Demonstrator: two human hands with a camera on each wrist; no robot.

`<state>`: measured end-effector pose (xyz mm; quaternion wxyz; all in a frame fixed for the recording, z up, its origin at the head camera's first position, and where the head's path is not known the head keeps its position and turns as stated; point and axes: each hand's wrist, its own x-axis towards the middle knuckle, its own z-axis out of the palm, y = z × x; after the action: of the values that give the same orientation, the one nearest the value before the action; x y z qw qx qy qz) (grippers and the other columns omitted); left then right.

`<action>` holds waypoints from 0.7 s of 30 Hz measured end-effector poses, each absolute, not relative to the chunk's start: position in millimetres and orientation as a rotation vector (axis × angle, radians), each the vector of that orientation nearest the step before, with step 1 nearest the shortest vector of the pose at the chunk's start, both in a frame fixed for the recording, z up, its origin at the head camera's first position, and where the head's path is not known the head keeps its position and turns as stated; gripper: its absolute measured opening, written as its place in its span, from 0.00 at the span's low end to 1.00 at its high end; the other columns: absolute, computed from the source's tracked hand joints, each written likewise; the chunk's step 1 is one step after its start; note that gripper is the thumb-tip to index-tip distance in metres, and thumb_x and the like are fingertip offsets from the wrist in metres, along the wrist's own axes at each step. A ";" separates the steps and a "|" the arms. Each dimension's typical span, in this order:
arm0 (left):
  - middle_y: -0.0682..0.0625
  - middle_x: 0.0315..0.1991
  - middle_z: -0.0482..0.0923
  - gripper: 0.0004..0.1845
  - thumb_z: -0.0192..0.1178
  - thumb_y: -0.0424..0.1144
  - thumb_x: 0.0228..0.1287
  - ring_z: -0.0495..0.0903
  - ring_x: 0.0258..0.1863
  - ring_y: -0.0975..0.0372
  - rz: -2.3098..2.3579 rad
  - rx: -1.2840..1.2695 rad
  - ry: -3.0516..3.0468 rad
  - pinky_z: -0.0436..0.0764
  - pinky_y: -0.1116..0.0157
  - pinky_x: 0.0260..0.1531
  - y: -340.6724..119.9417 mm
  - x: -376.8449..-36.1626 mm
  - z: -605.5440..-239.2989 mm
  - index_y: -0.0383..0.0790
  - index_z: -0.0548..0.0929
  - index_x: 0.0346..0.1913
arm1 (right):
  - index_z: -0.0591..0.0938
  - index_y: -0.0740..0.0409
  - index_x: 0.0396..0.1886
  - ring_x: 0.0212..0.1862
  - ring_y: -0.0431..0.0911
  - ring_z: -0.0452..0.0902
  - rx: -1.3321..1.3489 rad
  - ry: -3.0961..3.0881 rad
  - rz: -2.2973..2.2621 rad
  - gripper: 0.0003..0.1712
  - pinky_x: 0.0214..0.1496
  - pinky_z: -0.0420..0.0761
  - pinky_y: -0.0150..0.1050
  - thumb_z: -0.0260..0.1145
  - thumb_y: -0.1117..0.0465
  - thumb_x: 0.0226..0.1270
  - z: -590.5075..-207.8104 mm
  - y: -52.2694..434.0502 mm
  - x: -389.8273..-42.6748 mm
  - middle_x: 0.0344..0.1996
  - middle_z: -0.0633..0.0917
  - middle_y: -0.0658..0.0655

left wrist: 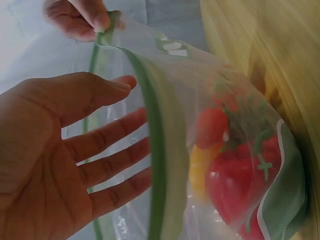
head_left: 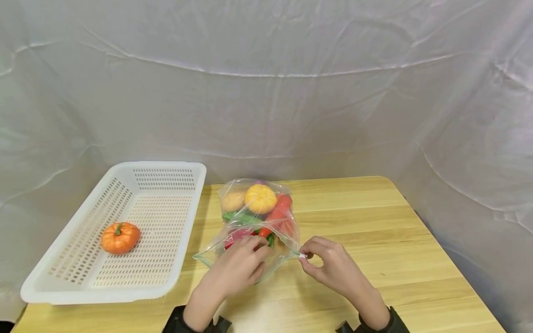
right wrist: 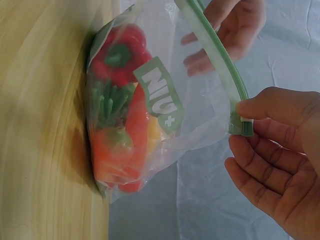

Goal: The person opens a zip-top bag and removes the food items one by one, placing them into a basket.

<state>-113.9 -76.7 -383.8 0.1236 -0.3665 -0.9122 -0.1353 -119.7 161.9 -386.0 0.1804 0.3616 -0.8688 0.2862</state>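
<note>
From the head camera I see a clear zip bag (head_left: 254, 217) lying mid-table, stuffed with toy vegetables, a yellow squash (head_left: 260, 198) at its twelve o'clock end and its mouth facing me at six. My left hand (head_left: 241, 266) sits at the bag's mouth, fingers reaching into the opening, while my right hand (head_left: 333, 266) pinches the right end of the zip strip at about three o'clock of the mouth. Over at nine o'clock a white basket (head_left: 62, 277) stands on the wooden table (head_left: 395, 240) with one orange pumpkin (head_left: 120, 237) already in it. Switching to the left wrist view, the left hand (left wrist: 55, 165) is spread flat, fingers straight, holding nothing, just at the green zip strip (left wrist: 157, 165) with a red pepper (left wrist: 232, 185) showing through the plastic at three o'clock. On the right wrist view, the right hand (right wrist: 280, 155) has thumb and forefinger closed tight on the strip's end tab (right wrist: 241, 126), keeping the mouth pulled open. I judge we're at the step of reaching in for the next vegetable; the next move calls for the left fingers to go deeper and close round one piece while the right keeps the mouth taut.
</note>
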 end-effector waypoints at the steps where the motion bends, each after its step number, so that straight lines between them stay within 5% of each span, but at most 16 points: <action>1: 0.51 0.43 0.78 0.11 0.61 0.34 0.56 0.77 0.44 0.59 -0.374 -1.078 -2.662 0.79 0.64 0.44 -75.5 -116.6 -384.1 0.44 0.82 0.44 | 0.83 0.56 0.26 0.28 0.34 0.74 1.023 -2.452 0.809 0.10 0.30 0.75 0.22 0.72 0.71 0.44 -386.2 162.0 -119.6 0.26 0.82 0.46; 13: 0.47 0.51 0.76 0.15 0.57 0.38 0.62 0.75 0.53 0.54 -0.293 -1.084 -2.812 0.76 0.58 0.52 -60.6 -139.3 -387.8 0.43 0.78 0.51 | 0.82 0.55 0.26 0.28 0.34 0.74 1.028 -2.451 0.805 0.09 0.30 0.74 0.21 0.72 0.70 0.45 -384.8 160.7 -119.7 0.25 0.82 0.46; 21: 0.49 0.31 0.78 0.08 0.60 0.35 0.55 0.75 0.27 0.62 -0.311 -1.069 -2.857 0.76 0.66 0.29 -48.6 -159.4 -388.6 0.39 0.80 0.39 | 0.82 0.55 0.26 0.27 0.35 0.74 1.025 -2.459 0.802 0.09 0.30 0.74 0.21 0.72 0.70 0.45 -384.0 159.5 -119.6 0.25 0.81 0.45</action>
<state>-159.4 -48.6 -388.6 0.0376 -0.3483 -0.9311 -0.1013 -119.6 159.5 -384.0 0.1789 0.3625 -0.8695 0.2838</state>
